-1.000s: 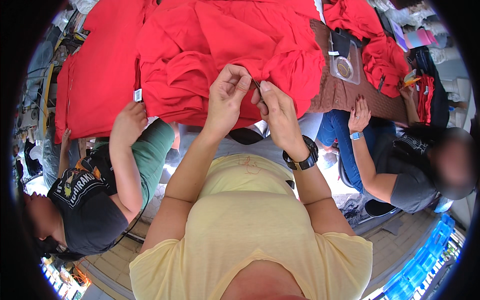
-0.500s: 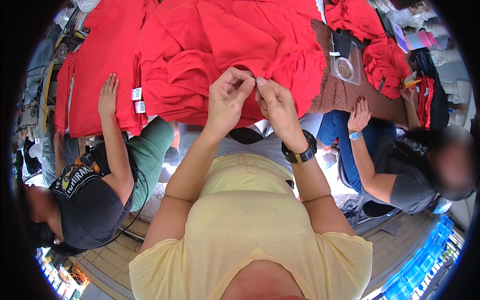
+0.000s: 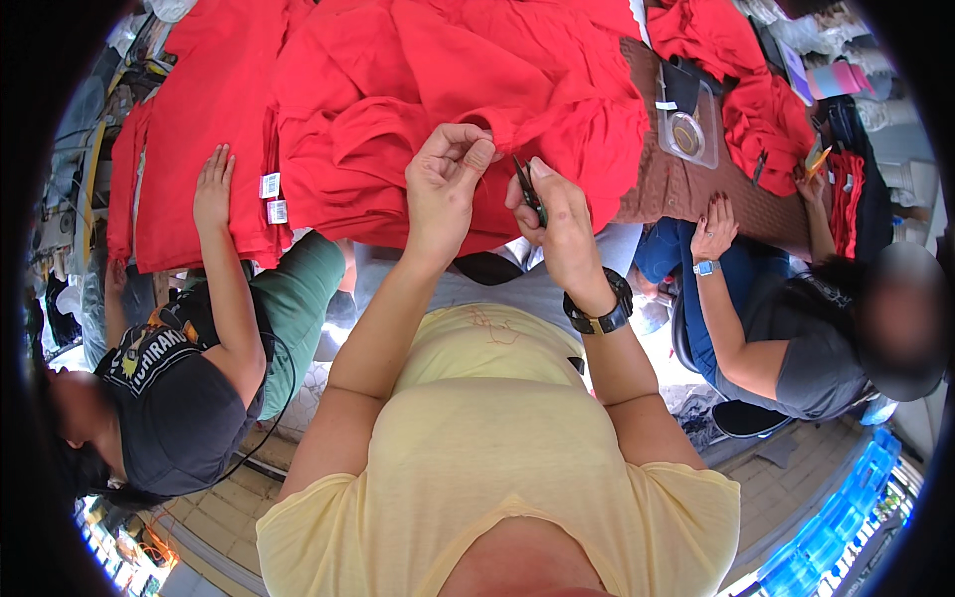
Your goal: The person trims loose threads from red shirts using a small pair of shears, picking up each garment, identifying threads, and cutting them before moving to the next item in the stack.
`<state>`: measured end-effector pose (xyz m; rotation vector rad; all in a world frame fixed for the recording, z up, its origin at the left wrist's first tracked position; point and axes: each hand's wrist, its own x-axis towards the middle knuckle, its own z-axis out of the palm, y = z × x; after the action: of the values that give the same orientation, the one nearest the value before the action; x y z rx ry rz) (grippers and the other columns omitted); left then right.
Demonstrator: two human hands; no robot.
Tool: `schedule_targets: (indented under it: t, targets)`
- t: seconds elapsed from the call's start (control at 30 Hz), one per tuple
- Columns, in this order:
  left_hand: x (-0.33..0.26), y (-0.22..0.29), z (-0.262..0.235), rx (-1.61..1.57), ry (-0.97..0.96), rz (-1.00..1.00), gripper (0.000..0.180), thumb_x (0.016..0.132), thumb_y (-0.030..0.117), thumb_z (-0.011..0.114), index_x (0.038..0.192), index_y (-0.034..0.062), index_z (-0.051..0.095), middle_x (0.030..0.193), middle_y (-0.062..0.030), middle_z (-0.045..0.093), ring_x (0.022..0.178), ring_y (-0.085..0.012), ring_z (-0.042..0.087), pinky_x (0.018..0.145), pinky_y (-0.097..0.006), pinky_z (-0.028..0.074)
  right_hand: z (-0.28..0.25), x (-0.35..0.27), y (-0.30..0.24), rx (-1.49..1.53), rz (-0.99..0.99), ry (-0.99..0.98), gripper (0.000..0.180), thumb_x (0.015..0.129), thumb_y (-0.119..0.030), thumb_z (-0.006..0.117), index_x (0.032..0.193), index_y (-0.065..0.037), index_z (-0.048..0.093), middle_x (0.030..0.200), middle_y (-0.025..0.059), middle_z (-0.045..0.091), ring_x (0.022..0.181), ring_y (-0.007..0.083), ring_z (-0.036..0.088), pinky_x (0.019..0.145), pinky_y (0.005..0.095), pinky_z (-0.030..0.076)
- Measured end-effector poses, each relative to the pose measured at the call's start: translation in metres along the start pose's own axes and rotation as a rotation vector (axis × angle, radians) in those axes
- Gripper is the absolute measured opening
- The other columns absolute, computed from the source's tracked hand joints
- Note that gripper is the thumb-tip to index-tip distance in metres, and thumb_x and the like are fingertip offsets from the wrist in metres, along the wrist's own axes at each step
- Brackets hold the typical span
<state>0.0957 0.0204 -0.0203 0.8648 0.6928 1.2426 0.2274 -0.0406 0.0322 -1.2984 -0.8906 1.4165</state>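
A rumpled red garment (image 3: 398, 70) is spread over the work surface before me, heaped toward the far side. My left hand (image 3: 443, 194) pinches a fold of its red cloth between thumb and fingertips. Small dark thread snips (image 3: 527, 189) are in my right hand (image 3: 564, 229), blades pointing up and toward the left. The blade tips are a short way to the right of my left fingertips. Part of the snips is covered by my right fingers, and I cannot make out any thread between the hands.
On the left, a person's hand (image 3: 214, 189) rests on flat red cloth near white labels (image 3: 271, 186). To the right, a brown textured cloth (image 3: 647, 194) carries a clear plastic box (image 3: 706, 124), and another person's hand (image 3: 714, 229) rests at its edge. That person's far hand holds an orange-yellow tool (image 3: 819, 159).
My hands have drawn apart: the left has shifted slightly left, the right has turned and pulled back a little. The dark snips now show plainly. The orange-yellow tool at right has tilted up.
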Motion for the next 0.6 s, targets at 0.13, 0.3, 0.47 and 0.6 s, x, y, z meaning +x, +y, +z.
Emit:
schedule_targets:
  t: [0.13,0.3,0.47,0.6]
  targets:
    - [-0.001,0.000,0.003,-0.022,-0.023,0.016,0.007,0.102,0.007,0.061,0.108,0.0027,0.061,0.103,-0.0035,0.067,0.096,-0.0097,0.064,0.091,-0.026,0.053,0.004,0.001,0.003,-0.135,-0.061,0.046,0.047,0.108,-0.036,0.041,0.082,0.000,0.057,0.063,0.0000,0.044,0.058,0.0081,0.039,0.053,0.0288,0.032]
    - [-0.003,0.002,0.003,0.053,-0.039,0.016,0.005,0.099,0.004,0.064,0.101,0.0015,0.061,0.098,-0.0029,0.065,0.090,-0.0088,0.060,0.083,-0.025,0.050,0.008,0.008,0.008,-0.277,-0.123,0.118,0.049,0.108,-0.035,0.044,0.079,0.002,0.057,0.062,0.0061,0.046,0.059,0.0127,0.043,0.055,0.0340,0.036]
    - [-0.005,-0.001,0.005,0.082,-0.066,0.055,0.005,0.099,0.003,0.065,0.100,0.0008,0.061,0.096,-0.0022,0.064,0.089,-0.0083,0.059,0.082,-0.024,0.049,0.009,0.014,0.011,-0.265,-0.120,0.153,0.049,0.107,-0.034,0.048,0.076,0.003,0.056,0.061,0.0053,0.046,0.060,0.0110,0.042,0.055,0.0334,0.036]
    - [-0.004,-0.001,0.004,0.112,-0.077,0.076,0.006,0.098,0.003,0.066,0.099,-0.0001,0.062,0.096,-0.0021,0.064,0.087,-0.0083,0.059,0.081,-0.024,0.049,0.004,0.018,0.015,-0.264,-0.103,0.135,0.050,0.107,-0.034,0.050,0.074,0.003,0.055,0.061,0.0050,0.046,0.059,0.0110,0.042,0.053,0.0335,0.035]
